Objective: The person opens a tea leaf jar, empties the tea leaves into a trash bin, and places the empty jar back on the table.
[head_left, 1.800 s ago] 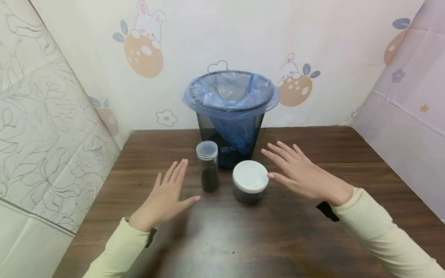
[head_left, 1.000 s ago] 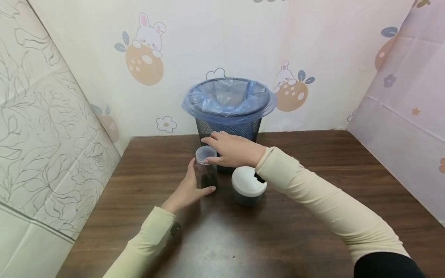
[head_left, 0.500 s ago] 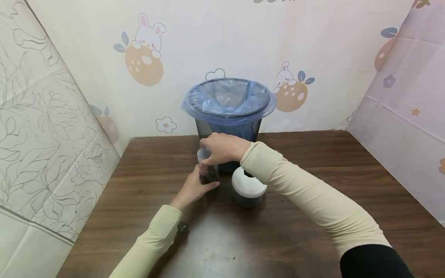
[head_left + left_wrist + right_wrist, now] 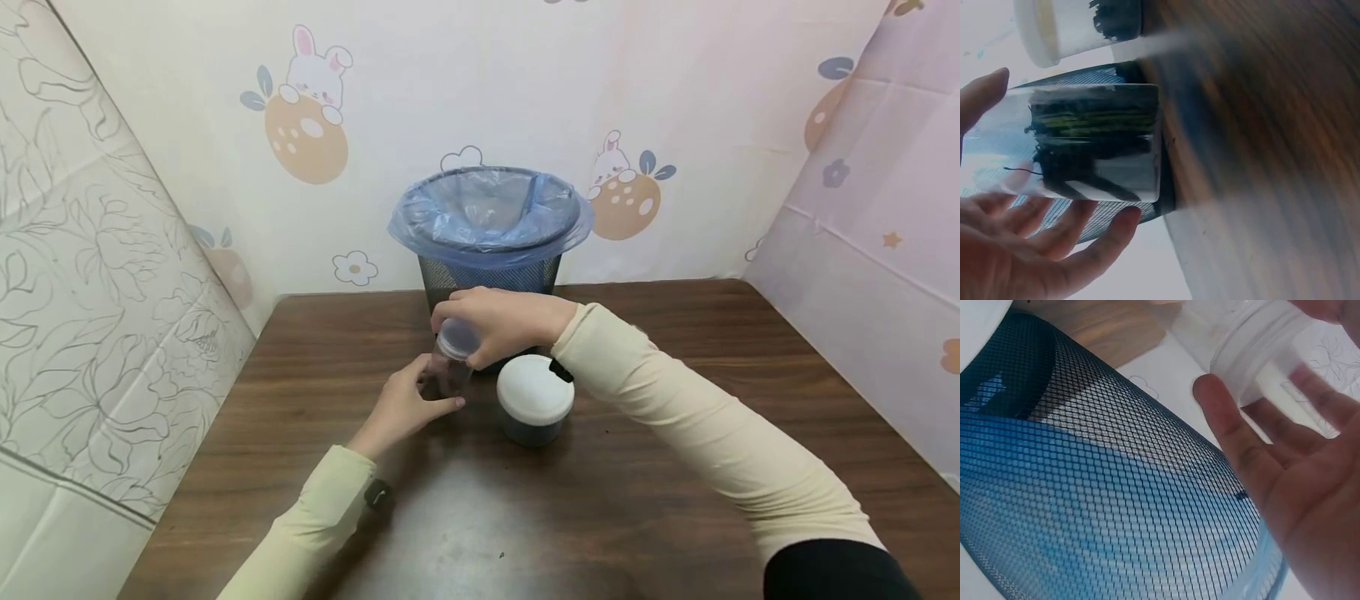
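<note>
A clear cylindrical jar point(image 4: 1094, 140) with dark, dry, leaf-like bits in its lower part stands in front of the waste bin, its top leaning to the right in the head view. My left hand point(image 4: 401, 408) holds the jar's body, thumb on one side and fingers along the other. From above, my right hand point(image 4: 513, 321) grips the jar's translucent lid point(image 4: 459, 337), with thumb and fingers around its edge. Just right of the jar sits a round tub point(image 4: 534, 392) with a white lid and dark contents, partly overlapped by the right wrist.
Behind the hands stands a black mesh waste bin point(image 4: 442, 275) lined with a blue plastic bag point(image 4: 487, 237). A patterned wall covering point(image 4: 697, 100) rises at the back edge of the brown wooden table point(image 4: 637, 517).
Both hands came in from apart to the jar; the left took its body, the right its lid. Lately the right hand moved slightly right and the jar's top tilted that way.
</note>
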A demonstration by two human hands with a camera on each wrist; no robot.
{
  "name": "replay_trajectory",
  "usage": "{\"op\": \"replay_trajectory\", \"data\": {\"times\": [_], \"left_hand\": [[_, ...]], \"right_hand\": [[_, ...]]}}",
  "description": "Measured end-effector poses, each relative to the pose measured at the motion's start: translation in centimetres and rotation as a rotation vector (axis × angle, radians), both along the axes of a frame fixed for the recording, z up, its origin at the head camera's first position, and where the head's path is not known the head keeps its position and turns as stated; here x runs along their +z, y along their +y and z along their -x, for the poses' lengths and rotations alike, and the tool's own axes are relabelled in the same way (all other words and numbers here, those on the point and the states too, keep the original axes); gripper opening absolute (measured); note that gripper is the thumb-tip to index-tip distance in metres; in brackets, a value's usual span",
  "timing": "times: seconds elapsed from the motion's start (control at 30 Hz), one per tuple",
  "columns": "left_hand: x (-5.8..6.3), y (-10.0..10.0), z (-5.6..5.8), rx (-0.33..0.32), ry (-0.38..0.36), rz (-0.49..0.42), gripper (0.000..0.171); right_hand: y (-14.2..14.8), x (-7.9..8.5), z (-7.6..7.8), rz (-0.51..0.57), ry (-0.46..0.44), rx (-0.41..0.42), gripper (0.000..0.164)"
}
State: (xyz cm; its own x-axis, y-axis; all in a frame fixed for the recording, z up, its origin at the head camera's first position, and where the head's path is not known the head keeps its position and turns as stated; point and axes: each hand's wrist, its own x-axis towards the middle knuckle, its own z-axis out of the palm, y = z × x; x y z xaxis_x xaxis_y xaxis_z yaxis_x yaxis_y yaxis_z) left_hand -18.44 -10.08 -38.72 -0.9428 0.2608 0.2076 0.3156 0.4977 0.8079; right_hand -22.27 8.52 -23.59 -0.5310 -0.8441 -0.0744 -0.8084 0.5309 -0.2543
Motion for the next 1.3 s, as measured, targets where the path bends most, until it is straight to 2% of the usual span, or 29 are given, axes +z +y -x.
{"op": "replay_trajectory", "data": {"times": [0.13, 0.3, 0.63, 0.77, 0.9, 1.07, 1.3], "left_hand": [[0.8, -0.6, -0.5, -0.034, 0.029, 0.015, 0.050], [1.9, -1.2, -1.2, -0.086, 0.059, 0.027, 0.054], [2.9, -1.8, -1.8, -0.209, 0.051, -0.006, 0.054], [3.2, -2.0, -1.9, -0.218, 0.058, 0.032, 0.055], [3.3, -2.2, -2.0, -0.196, 0.061, 0.098, 0.057], [3.2, -2.8, -2.3, -0.176, 0.081, 0.130, 0.059], [3.1, -3.6, -2.9, -0.152, 0.108, 0.165, 0.058]], "right_hand": [[1.2, -0.2, -0.7, 0.079, -0.001, 0.070, 0.052], [2.5, -0.5, -1.7, 0.166, 0.021, 0.144, 0.050], [4.5, -0.4, -3.2, 0.287, 0.032, 0.233, 0.047], [5.3, -0.2, -3.6, 0.300, 0.035, 0.212, 0.047], [6.5, -0.1, -3.8, 0.319, 0.044, 0.167, 0.047], [8.5, -0.2, -3.8, 0.339, 0.055, 0.099, 0.046], [12.2, -1.5, -3.7, 0.302, 0.071, -0.005, 0.051]]}}
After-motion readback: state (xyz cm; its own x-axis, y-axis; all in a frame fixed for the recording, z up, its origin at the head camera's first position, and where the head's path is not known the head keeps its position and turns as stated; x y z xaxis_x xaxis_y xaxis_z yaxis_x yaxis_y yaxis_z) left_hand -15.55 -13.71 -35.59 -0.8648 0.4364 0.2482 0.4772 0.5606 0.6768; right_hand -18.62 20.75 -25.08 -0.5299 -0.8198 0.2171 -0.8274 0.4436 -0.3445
